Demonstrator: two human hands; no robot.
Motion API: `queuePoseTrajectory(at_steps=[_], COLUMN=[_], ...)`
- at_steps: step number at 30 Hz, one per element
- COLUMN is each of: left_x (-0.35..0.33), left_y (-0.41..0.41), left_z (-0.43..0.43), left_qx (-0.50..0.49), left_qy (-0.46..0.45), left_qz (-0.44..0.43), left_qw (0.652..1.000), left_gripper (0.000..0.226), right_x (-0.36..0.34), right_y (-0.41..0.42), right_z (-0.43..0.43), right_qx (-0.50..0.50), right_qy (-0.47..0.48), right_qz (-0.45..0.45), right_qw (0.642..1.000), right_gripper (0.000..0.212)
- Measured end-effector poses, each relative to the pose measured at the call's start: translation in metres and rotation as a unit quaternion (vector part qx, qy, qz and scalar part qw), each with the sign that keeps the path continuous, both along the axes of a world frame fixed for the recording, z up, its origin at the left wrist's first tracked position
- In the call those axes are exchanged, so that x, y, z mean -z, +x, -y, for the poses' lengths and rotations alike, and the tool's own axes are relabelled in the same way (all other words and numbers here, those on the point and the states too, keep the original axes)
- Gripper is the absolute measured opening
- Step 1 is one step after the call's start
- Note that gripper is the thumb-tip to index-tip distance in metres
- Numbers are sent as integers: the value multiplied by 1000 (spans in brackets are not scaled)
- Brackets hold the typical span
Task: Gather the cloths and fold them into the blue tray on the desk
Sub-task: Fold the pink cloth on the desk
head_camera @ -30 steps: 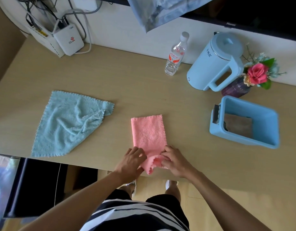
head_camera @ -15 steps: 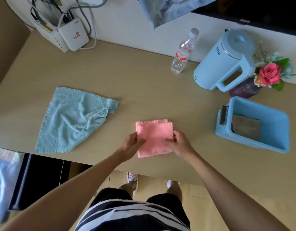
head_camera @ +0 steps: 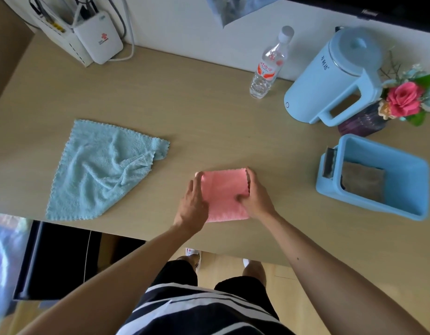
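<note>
Head view, and my question: which step of the job is this?

– Folding, I'd say. The pink cloth lies on the desk near the front edge as a small, roughly square packet, with both hands on it.

– How do the hands sit?

– The left hand lies along the cloth's left edge, fingers straight and close together, pressing. The right hand pinches the right edge, thumb on top and fingers curled round the stacked layers.

– So the fold is finished?

– It looks nearly so (I can't count the layers from here). The edges are being squared up.

– And next?

– My guess: carry the packet right to the blue tray, well apart from it, where a folded brown cloth lies on the floor. That calls for a firm pinch across all layers so the fold doesn't spring open, and for laying it flat.

– Anything left after that?

– The light blue cloth, spread and rumpled at the left of the desk, not yet folded.
</note>
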State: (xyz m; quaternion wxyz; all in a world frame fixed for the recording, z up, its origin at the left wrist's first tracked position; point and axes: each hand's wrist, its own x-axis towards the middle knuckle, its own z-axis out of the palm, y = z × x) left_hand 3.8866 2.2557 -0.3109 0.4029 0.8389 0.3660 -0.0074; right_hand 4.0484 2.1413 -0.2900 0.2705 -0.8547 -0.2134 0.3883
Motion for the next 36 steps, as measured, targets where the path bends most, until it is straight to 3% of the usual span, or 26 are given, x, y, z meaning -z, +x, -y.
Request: queuePoseTrajectory(at_steps=[2,4,6,8,10,13,17,19,25,28,34,36], left_x=[-2,-2,4,14,17,4,-8,-6,-6,-10,-60,-84], left_y=[1,5,5,1,-1,12,29,28,23,22,49,68], left_z=[4,5,0,-8,-13,-14,-19,-19,-7,-1,19,30], left_qx=[73,195,279,289,275,247,169,118,26,-10,-72,-70], left_qy=[162,255,269,267,260,279,229,173,15,-60,-139,-139], left_qz=[-1,11,-6,-50,-81,-122,-212,-211,-211,-173,-51,-16], left_qw=[984,947,922,918,922,920,935,955,977,983,986,988], left_gripper=[92,81,69,68,70,60,68,74,26,24,12,23], right_x=[2,4,3,4,8,12,9,6,13,7,-27,-49], right_y=[-4,-10,-17,-27,-38,-46,-55,-60,-80,-76,-40,-17], right_z=[3,7,12,18,27,34,36,37,25,23,49,66], right_qx=[-8,-22,-71,-153,-198,-165,-20,72,194,269,195,166], right_qy=[27,54,61,37,-1,-37,-83,-87,-31,49,167,181], right_qz=[94,225,287,267,234,264,301,242,50,7,126,177], right_qw=[995,973,953,951,952,949,950,964,979,962,958,953], right_gripper=[88,74,47,26,28,34,53,59,84,68,53,42])
